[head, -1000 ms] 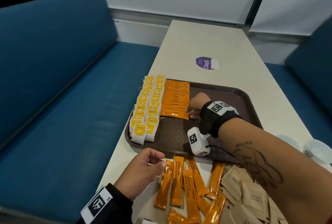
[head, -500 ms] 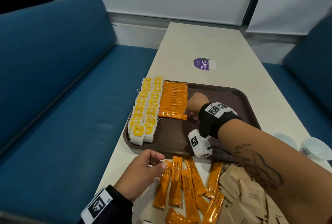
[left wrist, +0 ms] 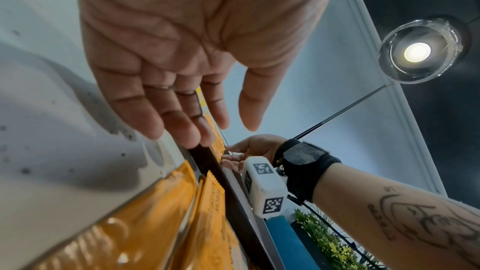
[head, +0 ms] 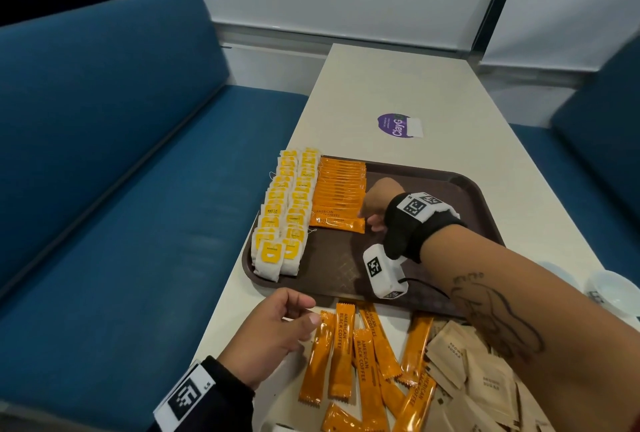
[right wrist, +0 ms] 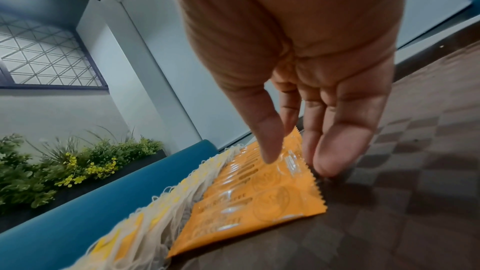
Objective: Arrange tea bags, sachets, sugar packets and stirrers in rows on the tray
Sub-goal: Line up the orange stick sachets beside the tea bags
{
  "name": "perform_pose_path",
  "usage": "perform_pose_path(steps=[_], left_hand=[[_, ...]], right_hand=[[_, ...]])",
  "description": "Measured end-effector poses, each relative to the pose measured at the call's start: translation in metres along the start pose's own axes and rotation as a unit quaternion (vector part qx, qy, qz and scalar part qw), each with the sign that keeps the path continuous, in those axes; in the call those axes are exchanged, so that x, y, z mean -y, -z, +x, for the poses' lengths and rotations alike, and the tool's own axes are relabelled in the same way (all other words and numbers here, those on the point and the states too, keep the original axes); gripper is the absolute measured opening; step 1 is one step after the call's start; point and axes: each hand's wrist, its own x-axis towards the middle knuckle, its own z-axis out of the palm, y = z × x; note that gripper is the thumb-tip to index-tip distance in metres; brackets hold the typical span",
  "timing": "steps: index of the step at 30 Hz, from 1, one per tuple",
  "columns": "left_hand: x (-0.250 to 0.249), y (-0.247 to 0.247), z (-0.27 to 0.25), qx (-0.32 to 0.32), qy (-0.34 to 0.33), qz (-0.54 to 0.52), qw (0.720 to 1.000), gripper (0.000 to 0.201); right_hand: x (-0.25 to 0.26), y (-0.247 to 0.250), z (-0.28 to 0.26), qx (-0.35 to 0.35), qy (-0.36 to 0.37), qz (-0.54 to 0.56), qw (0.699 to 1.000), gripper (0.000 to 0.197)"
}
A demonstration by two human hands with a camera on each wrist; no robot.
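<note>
While the left hand [head: 273, 334] hovers relaxed, right hand [head: 375, 203] fingers, extended, seemingly touch tray sachets [head: 341, 191]

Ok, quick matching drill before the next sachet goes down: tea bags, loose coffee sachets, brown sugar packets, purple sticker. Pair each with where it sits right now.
Things:
1. tea bags
2. loose coffee sachets
3. brown sugar packets
4. purple sticker

Places:
A. on the table beyond the tray's far edge
B. in two rows along the tray's left side
C. heaped on the table at the near right, under the right forearm
D. scattered on the table in front of the tray, beside the left hand

Pairs: 1-B, 2-D, 3-C, 4-A
</note>
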Motion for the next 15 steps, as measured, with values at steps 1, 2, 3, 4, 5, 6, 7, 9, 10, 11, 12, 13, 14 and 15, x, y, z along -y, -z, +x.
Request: perform_pose_path(steps=[1, 2, 3, 4, 5, 6, 7, 9, 10, 11, 12, 13, 14, 15], left_hand=[[0.000, 0.000, 0.000, -0.001, -0.001, 0.006, 1.000, 0.011], [-0.001, 0.000, -0.001, -0.003, -0.003, 0.012, 1.000, 0.011], [-0.001, 0.001, -0.001, -0.006, -0.008, 0.017, 1.000, 0.011], [-0.002, 0.002, -0.002, -0.009, -0.014, 0.026, 1.000, 0.011], [-0.003, 0.002, -0.003, -0.014, -0.023, 0.041, 0.999, 0.012], [-0.004, 0.004, -0.005, -0.017, -0.033, 0.065, 0.997, 0.013], [-0.005, 0.005, -0.006, -0.018, -0.042, 0.092, 0.995, 0.016], [-0.006, 0.006, -0.010, -0.013, -0.047, 0.141, 0.989, 0.025], [-0.006, 0.006, -0.011, -0.006, -0.043, 0.163, 0.986, 0.030], [-0.005, 0.004, -0.012, 0.003, -0.036, 0.184, 0.982, 0.036], [-0.005, 0.001, -0.015, 0.014, -0.030, 0.204, 0.978, 0.041], [-0.005, -0.002, -0.016, 0.024, -0.025, 0.227, 0.973, 0.048], [-0.004, -0.007, -0.019, 0.031, -0.023, 0.249, 0.968, 0.056], [-0.003, -0.010, -0.019, 0.034, -0.019, 0.264, 0.964, 0.063]], right_hand=[[-0.002, 0.001, -0.001, -0.004, 0.002, 0.003, 1.000, 0.034], [-0.004, 0.003, -0.005, -0.006, 0.000, 0.019, 1.000, 0.035], [-0.007, 0.005, -0.010, -0.009, 0.003, 0.053, 0.999, 0.034], [-0.011, 0.008, -0.018, -0.025, 0.015, 0.097, 0.995, 0.032], [-0.016, 0.012, -0.028, -0.049, 0.042, 0.136, 0.989, 0.032], [-0.024, 0.014, -0.042, -0.068, 0.077, 0.173, 0.979, 0.031], [-0.033, 0.016, -0.058, -0.078, 0.113, 0.211, 0.968, 0.031], [-0.056, 0.016, -0.094, -0.085, 0.171, 0.230, 0.954, 0.029], [-0.067, 0.012, -0.111, -0.085, 0.188, 0.209, 0.956, 0.028], [-0.078, 0.006, -0.125, -0.083, 0.194, 0.180, 0.961, 0.027], [-0.088, -0.003, -0.138, -0.078, 0.190, 0.147, 0.967, 0.027], [-0.097, -0.015, -0.148, -0.065, 0.178, 0.114, 0.975, 0.027], [-0.104, -0.028, -0.156, -0.047, 0.158, 0.087, 0.983, 0.028], [-0.109, -0.041, -0.160, -0.022, 0.136, 0.064, 0.988, 0.031]])
